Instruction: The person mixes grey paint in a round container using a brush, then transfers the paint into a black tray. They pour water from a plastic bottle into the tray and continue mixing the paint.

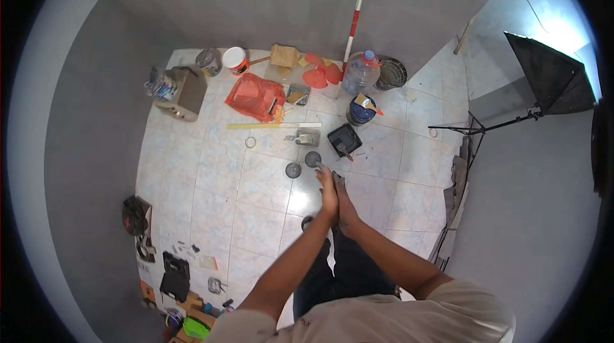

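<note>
My left hand [327,193] and my right hand [343,202] meet palm to palm near the middle of the view, fingers stretched out, with no held object visible; my right fingers look smudged grey. Just beyond the fingertips are two small round dark grey items on the tiles, one [313,158] nearer my hands, the other [293,170] to the left. Further up lie a grey square container [307,137] and a black tray [339,135] with a brush resting on it. A blue bucket [358,113] with a brush on top stands behind the tray.
Along the back wall are a water jug [360,77], black bucket [391,74], striped pole [356,10], red bag [251,99] and white tub [234,60]. A metal box [182,93] is left. A softbox stand [547,77] is right. Tool cases [174,279] lie lower left.
</note>
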The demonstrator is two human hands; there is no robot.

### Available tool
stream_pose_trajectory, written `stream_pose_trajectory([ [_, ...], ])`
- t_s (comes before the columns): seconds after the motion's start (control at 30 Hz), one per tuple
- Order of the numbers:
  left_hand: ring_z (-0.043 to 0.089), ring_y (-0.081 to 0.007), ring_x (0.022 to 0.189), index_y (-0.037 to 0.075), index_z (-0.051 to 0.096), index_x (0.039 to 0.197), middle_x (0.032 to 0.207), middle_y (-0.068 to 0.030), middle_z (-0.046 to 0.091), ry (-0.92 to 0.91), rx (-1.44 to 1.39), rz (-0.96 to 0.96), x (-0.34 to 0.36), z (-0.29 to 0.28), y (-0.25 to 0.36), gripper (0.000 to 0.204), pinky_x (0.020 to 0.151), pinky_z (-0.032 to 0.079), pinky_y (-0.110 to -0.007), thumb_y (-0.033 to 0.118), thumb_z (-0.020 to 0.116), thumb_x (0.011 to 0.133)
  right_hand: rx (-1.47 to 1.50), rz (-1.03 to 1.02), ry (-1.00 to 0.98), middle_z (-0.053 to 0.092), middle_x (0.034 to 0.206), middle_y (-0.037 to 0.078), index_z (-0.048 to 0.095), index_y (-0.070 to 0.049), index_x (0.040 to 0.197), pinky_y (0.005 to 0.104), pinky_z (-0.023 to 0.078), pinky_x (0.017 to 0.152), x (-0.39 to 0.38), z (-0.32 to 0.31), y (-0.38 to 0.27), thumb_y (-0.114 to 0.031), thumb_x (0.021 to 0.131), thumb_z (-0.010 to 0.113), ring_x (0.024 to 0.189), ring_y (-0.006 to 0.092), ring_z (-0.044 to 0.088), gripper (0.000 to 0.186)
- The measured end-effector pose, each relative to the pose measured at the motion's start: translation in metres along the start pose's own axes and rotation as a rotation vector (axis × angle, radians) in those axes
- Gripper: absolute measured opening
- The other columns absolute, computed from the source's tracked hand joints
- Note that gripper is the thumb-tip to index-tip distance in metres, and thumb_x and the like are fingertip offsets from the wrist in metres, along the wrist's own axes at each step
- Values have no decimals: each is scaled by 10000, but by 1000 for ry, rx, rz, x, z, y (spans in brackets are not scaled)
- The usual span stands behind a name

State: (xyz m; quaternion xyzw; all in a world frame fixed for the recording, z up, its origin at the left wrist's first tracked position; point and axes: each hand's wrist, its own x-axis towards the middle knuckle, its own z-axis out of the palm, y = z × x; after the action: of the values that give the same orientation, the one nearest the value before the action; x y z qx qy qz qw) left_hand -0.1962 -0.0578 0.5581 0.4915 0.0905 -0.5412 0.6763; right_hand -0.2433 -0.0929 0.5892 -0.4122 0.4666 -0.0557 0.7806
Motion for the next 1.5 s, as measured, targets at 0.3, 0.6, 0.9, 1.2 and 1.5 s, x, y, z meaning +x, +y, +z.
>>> stream_pose_trajectory([
  [0.3,46,-313,1642,41,103,1701,1777,-168,112,-242,-212,-97,-38,101,-31,972,1312,92,-383,761,221,1059,-561,-623,375,315,1691,189,240,-53,1679,410,278,1251,36,-120,53,-721,1070,344,1550,316,315,910],
  [0.6,-92,-375,1641,207,-32,1719,1780,-182,-99,27,505,-71,7,235,-192,1058,1258,-41,-649,865,311,966,311,-78,153,218,1757,131,223,3,1668,406,224,1283,-125,-255,-47,-696,1092,215,1584,289,291,906],
  [0.9,370,-344,1537,150,297,1679,1696,-165,356,-449,-225,-703,93,402,-313,1098,1224,323,-520,936,303,913,-1375,-404,469,283,1716,238,389,-84,1634,473,306,1243,-63,-583,-32,-514,1124,347,1554,450,316,668],
  [1.2,249,-373,1605,131,290,1683,1721,-217,284,-493,1193,599,127,483,-360,772,1267,67,-630,486,531,1040,959,138,-79,519,1550,167,416,-59,1591,505,349,1229,8,-707,-16,-693,1067,364,1427,311,501,824],
  [1.5,628,-405,1287,76,471,1519,1443,-307,576,237,1301,216,281,270,-426,572,1047,533,-532,106,626,970,1061,220,-100,588,1472,183,495,7,1514,513,374,1215,28,-672,-77,-581,1069,462,1367,357,565,739],
])
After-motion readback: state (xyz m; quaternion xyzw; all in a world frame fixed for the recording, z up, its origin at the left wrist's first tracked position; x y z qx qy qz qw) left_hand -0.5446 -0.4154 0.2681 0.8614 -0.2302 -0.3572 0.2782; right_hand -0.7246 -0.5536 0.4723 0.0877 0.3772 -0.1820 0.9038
